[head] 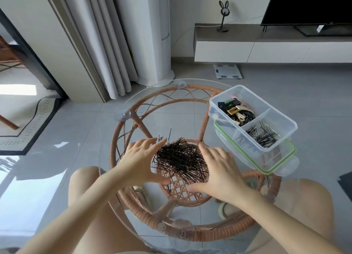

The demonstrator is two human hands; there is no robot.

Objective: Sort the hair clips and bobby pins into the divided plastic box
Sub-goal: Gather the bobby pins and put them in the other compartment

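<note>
Here, in the head view, a heap of dark bobby pins (181, 158) lies in the middle of a round glass tabletop (171, 116), which sits on a woven rattan frame (190, 232). The left hand (142, 158) lies against the heap's left edge. Its fingers are straight and slightly spread, and its thumb reaches along the near side. The right hand (219, 169) mirrors it on the heap's right edge, fingers extended and thumb pointing inward. Neither hand pinches anything, and together they bracket the pins. A few stray pins (169, 135) lie just beyond the left fingertips. To the right, near the table's far edge, stands the divided plastic box (270, 105). Its far compartment holds mixed hair clips (236, 110) in black, beige and green, and its near compartment holds loose black pins (262, 137). The box rests on a clear lid (274, 162) with a green seal. Beyond the table, a bathroom scale (227, 71) lies on the grey tile floor.
</note>
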